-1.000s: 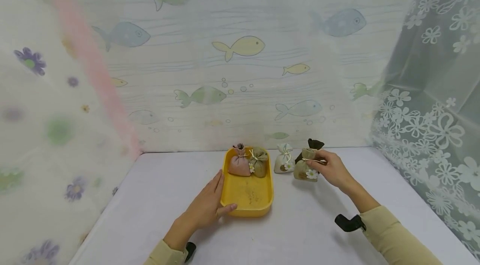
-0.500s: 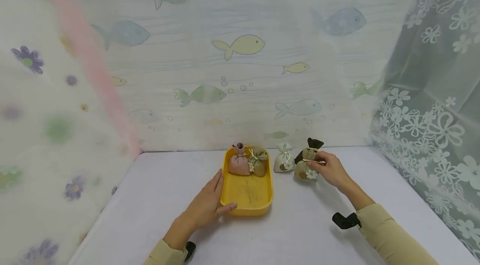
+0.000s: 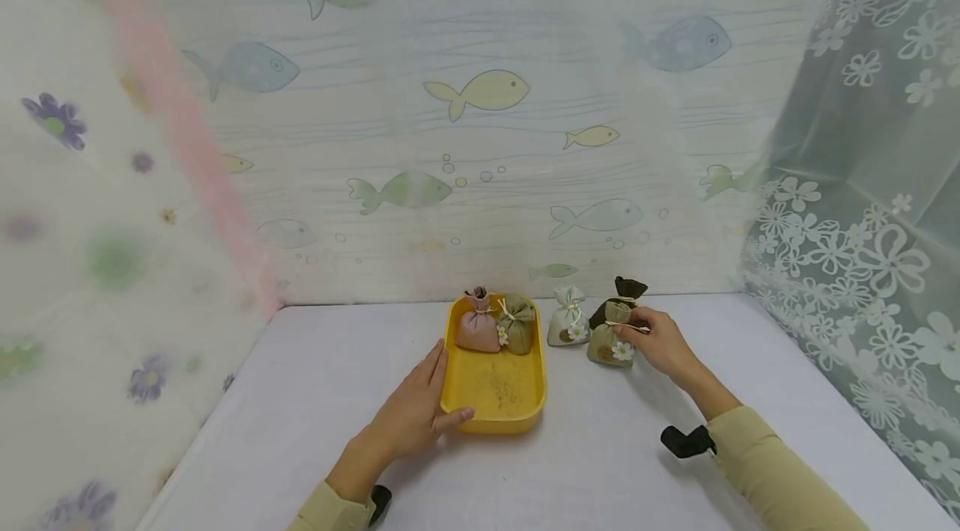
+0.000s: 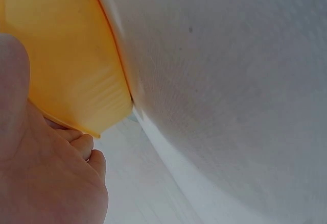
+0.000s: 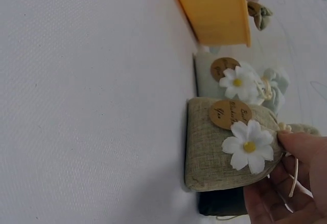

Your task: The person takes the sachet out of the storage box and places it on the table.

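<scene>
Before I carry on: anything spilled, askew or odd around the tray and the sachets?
One small thing: brownish specks lie scattered on the bare floor of the yellow tray, in front of its two sachets; it may be spilled filling or dirt. The other sachets stand upright, and the olive sachet in the right hand looks intact.

A tray [image 3: 495, 418] sits against the left hand [image 3: 412, 418], two pouches [image 3: 497, 324] at its far end. Between the hands stands a third pouch [image 3: 567, 318]; the right hand [image 3: 660, 343] holds a fourth [image 3: 609, 341], a fifth [image 3: 628, 289] behind it.
</scene>
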Tool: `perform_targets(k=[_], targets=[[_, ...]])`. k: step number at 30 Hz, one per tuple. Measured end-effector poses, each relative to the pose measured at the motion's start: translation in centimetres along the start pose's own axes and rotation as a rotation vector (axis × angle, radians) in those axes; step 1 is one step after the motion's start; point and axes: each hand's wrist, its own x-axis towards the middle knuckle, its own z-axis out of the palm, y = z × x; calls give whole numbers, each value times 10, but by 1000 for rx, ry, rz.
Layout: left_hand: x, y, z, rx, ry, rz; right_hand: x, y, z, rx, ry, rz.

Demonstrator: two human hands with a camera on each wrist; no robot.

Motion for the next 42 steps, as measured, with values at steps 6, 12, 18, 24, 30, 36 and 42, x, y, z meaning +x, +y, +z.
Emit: perform_targets(k=[6,12,18,24,30,36,42], targets=[[-1,0,0,4,11,9,0,1,2,12,1,18],[0,0,0,6,9,12,2,2,2,15,-10,40],[-1,0,0,-7,8,5,-1,1,1,0,2,48],[-2,2,-2,-13,-2,0,-10,1,-6,-13,12,38],[-1,2,-3,-7,2,11,-17,1,-15,-38,21,22],[0,1,-2,-7,4,5,-24,-2,-18,-58,29,-2],[0,1,-1,-11,8,7,-30,-8,-20,-74,35,-19]])
